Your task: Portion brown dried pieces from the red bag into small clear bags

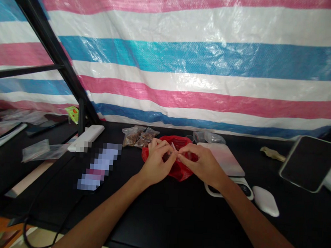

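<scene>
Above a red plastic bag [181, 174] on the black table, my left hand [160, 160] and my right hand [204, 162] meet, thumbs and fingertips pinched together. Between them a thin whitish piece [173, 145] pokes up; it is too small to name, and I cannot tell which hand grips it. The bag's mouth opens upward beneath my fingers. Just behind my left hand lie two clear bags of brown bits [131, 139]. Close to my right hand is a small scale [226, 159] with a flat, shiny plate, its front partly hidden by my forearm.
A white rounded case [266, 201] lies right of the scale. Farther right a dark-screened device [310, 164] stands tilted. Clear plastic [210, 137] sits behind the scale. To the left are a blurred-out phone [99, 168], a white power strip [88, 136] and a black frame post [81, 117].
</scene>
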A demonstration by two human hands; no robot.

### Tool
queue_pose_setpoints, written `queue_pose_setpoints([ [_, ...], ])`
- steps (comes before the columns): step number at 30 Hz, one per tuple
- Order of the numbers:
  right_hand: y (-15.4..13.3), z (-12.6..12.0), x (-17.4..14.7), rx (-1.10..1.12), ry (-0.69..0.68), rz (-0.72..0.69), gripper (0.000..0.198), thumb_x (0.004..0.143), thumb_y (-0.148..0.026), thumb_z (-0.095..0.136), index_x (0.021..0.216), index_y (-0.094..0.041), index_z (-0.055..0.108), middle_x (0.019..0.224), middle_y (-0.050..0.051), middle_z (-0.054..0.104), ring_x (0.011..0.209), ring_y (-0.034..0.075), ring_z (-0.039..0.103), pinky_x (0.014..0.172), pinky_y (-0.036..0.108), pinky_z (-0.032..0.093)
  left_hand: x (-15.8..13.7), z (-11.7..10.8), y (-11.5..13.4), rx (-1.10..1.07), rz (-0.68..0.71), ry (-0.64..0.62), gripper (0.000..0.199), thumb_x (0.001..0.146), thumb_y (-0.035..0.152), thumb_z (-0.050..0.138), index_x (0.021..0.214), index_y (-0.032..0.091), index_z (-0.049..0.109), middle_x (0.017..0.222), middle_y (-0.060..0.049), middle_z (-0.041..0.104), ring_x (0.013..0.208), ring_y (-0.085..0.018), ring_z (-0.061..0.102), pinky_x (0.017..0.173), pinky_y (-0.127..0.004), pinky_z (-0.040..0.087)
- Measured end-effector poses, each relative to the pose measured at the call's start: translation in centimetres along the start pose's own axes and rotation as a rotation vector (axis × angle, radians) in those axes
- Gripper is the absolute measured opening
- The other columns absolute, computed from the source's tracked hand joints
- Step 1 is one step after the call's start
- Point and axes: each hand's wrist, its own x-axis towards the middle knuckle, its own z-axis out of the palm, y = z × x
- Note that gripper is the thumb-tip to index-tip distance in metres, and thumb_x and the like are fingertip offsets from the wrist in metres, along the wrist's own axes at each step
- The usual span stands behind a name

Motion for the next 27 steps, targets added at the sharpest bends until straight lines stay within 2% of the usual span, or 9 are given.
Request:
queue_pose_setpoints([
  [3, -0.4, -0.3, 0.0, -0.057, -0.013, -0.007, 0.007, 0.094, -0.028, 0.067, 0.091, -0.025, 0.074, 0.091, -0.002, 0.076, 0.077, 0.016, 0.065, 0.073, 0.030, 0.045, 0.1, 0.0, -0.1, -0.052, -0.026, -0.015, 0.030, 0.100, 0.031, 0.058, 0.072, 0.020, 0.061, 0.087, -0.002, 0.068, 0.097, -0.022, 0.047, 0.092, -0.042, 0.033],
  [7, -0.9, -0.4, -0.1, -0.097, -0.010, 0.011, 0.013, 0.095, -0.032, 0.065, 0.087, -0.024, 0.071, 0.085, -0.001, 0.075, 0.073, 0.016, 0.063, 0.070, 0.030, 0.043, 0.1, -0.1, -0.2, -0.086, 0.008, -0.060, 0.028, 0.101, 0.034, 0.058, 0.078, 0.022, 0.068, 0.089, -0.002, 0.069, 0.098, -0.022, 0.048, 0.093, -0.042, 0.034],
  [13, -0.7, -0.6, -0.1, -0.093, -0.043, 0.047, 0.011, 0.095, -0.029, 0.061, 0.093, -0.026, 0.071, 0.089, -0.002, 0.076, 0.074, 0.017, 0.064, 0.070, 0.031, 0.043, 0.2, -0.2, -0.6, -0.103, 0.050, -0.089, 0.028, 0.101, 0.035, 0.057, 0.080, 0.025, 0.073, 0.088, -0.003, 0.070, 0.097, -0.023, 0.048, 0.091, -0.045, 0.036],
  [17, -0.4, -0.2, -0.1, -0.221, -0.025, 0.013, 0.009, 0.090, -0.024, 0.061, 0.084, -0.025, 0.069, 0.078, -0.003, 0.073, 0.066, 0.016, 0.059, 0.069, 0.032, 0.038, 0.1, 0.0, -0.1, -0.006, 0.088, -0.062, 0.028, 0.096, 0.022, 0.061, 0.068, 0.022, 0.064, 0.081, -0.002, 0.067, 0.094, -0.023, 0.047, 0.087, -0.044, 0.036],
  [21, -0.5, 0.6, -0.2, -0.308, 0.001, -0.056, 0.008, 0.085, -0.018, 0.060, 0.079, -0.024, 0.061, 0.073, -0.004, 0.069, 0.063, 0.015, 0.055, 0.072, 0.034, 0.033, 0.0, 0.0, 0.5, 0.034, 0.121, 0.015, 0.027, 0.088, 0.014, 0.066, 0.063, 0.020, 0.055, 0.079, -0.002, 0.062, 0.092, -0.022, 0.046, 0.086, -0.041, 0.039],
  [27, -0.4, 0.2, -0.1, -0.352, 0.151, -0.039, 0.010, 0.085, -0.016, 0.057, 0.079, -0.024, 0.055, 0.076, -0.002, 0.069, 0.070, 0.019, 0.059, 0.074, 0.035, 0.032, 0.2, -0.5, -0.1, 0.065, 0.152, 0.119, 0.030, 0.080, 0.007, 0.064, 0.062, 0.020, 0.044, 0.080, -0.002, 0.055, 0.093, -0.021, 0.047, 0.084, -0.037, 0.040],
])
